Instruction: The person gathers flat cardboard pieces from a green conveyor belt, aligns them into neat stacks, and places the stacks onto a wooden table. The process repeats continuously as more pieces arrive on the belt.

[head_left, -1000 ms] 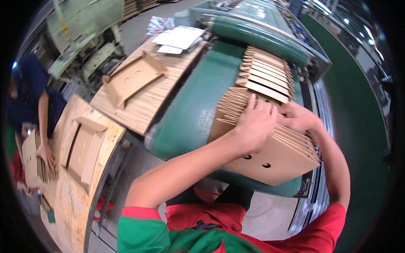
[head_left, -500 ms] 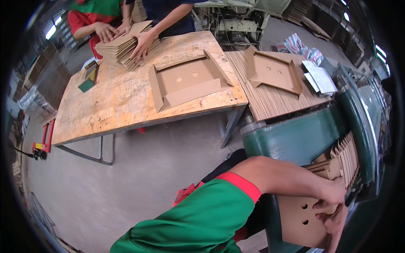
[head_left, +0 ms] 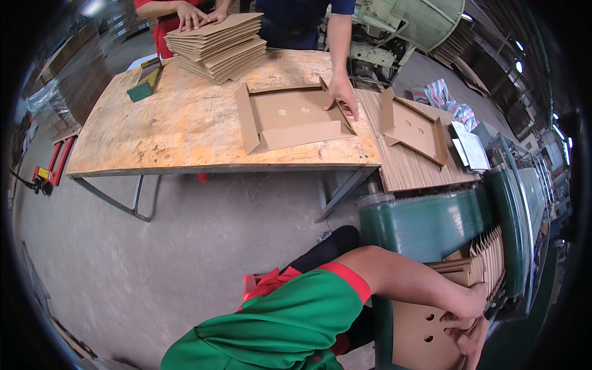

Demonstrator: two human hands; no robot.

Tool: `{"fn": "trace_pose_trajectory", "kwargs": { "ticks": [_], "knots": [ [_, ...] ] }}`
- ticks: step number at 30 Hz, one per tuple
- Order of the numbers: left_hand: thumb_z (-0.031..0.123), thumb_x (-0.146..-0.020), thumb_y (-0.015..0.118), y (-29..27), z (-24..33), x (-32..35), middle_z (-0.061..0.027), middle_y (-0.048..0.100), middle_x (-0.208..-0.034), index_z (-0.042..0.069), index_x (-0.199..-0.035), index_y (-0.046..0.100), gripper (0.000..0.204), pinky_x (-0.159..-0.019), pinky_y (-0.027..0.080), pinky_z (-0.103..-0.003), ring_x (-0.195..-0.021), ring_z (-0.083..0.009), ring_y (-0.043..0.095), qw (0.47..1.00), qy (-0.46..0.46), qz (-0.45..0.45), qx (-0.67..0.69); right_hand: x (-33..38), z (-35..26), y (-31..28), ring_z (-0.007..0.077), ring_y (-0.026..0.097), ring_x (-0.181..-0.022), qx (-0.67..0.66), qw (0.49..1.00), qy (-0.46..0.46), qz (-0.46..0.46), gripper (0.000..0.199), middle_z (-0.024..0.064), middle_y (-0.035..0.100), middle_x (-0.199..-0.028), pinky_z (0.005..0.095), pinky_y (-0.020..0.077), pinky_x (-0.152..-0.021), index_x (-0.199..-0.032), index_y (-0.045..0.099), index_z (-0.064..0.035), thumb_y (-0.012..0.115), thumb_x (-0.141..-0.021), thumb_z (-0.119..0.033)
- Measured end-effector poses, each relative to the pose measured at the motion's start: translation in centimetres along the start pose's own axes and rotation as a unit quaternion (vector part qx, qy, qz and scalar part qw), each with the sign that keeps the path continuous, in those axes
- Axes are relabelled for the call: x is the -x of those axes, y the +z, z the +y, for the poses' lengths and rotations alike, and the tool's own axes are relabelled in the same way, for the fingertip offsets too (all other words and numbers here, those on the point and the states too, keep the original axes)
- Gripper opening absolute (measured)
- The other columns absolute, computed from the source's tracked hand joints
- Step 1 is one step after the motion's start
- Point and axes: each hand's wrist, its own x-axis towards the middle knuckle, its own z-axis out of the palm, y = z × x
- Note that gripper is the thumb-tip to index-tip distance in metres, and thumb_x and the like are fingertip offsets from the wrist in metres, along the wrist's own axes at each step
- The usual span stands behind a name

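At lower right, a flat brown cardboard piece [head_left: 414,351] with two round holes lies on a green machine belt [head_left: 425,225]. My left hand [head_left: 470,306] bends over its right-hand edge, fingers curled onto the cardboard. Just below, my right hand [head_left: 472,342] grips the same edge, its fingertips close to those of the left. Part of each hand's grip is hidden. Beyond my left wrist, a row of folded cardboard pieces [head_left: 490,262] leans upright on the belt, fanned and overlapping.
Across from me, a wooden table [head_left: 179,135] bears a cardboard tray [head_left: 296,132] touched by a co-worker's hand [head_left: 343,95]. Another person's hands rest on a cardboard stack [head_left: 216,46]. A second tray [head_left: 412,126] sits on a striped board [head_left: 401,169]. A green-ended block [head_left: 143,86] lies left.
The view has shifted a little. A co-worker's hand has gone from the cardboard stack to the tray's right side. My hands keep nearly the same place on the cardboard piece.
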Motion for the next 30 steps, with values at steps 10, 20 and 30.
{"fn": "trace_pose_trajectory", "kwargs": {
  "ticks": [10, 20, 30],
  "knots": [
    [0.028, -0.074, 0.08, -10.3, -2.9, 16.6, -0.0054, 0.073, -0.103, 0.007, -0.095, 0.078, 0.03, -0.089, 0.041, -0.042, -0.102, -0.0215, 0.063, 0.994, -0.042, 0.096, -0.023, -1.9, -6.8, -3.0, 0.0451, 0.06, -0.123, 0.179, 0.97, -0.142, 0.082, 0.068, 0.0295, 0.066, -0.125, 0.0542, 0.0453, -0.104, -0.119, 0.058, 0.0071, 0.08, -0.063, -0.024],
    [0.014, -0.083, 0.065, -13.8, -11.8, 38.2, -0.0128, 0.067, -0.104, 0.003, -0.106, 0.067, 0.026, -0.091, 0.047, -0.037, -0.099, -0.0255, 0.064, 0.862, -0.381, 0.206, -0.265, -18.8, -26.5, 5.9, 0.0378, 0.059, -0.1, 0.152, 0.811, -0.473, 0.311, 0.041, 0.0187, 0.061, -0.104, 0.0456, 0.0463, -0.09, -0.101, 0.06, -0.0003, 0.069, -0.061, -0.001],
    [0.003, -0.086, 0.059, -1.2, -21.8, 55.5, -0.012, 0.057, -0.152, 0.002, -0.149, 0.052, 0.064, -0.119, 0.035, -0.046, -0.144, -0.0281, 0.05, 0.739, -0.541, 0.139, -0.376, -30.6, -42.5, 26.1, 0.0301, 0.057, -0.125, 0.139, 0.791, -0.5, 0.325, 0.035, 0.0152, 0.065, -0.125, 0.046, 0.0406, -0.11, -0.122, 0.064, -0.0034, 0.055, -0.095, -0.024]
  ]
}}
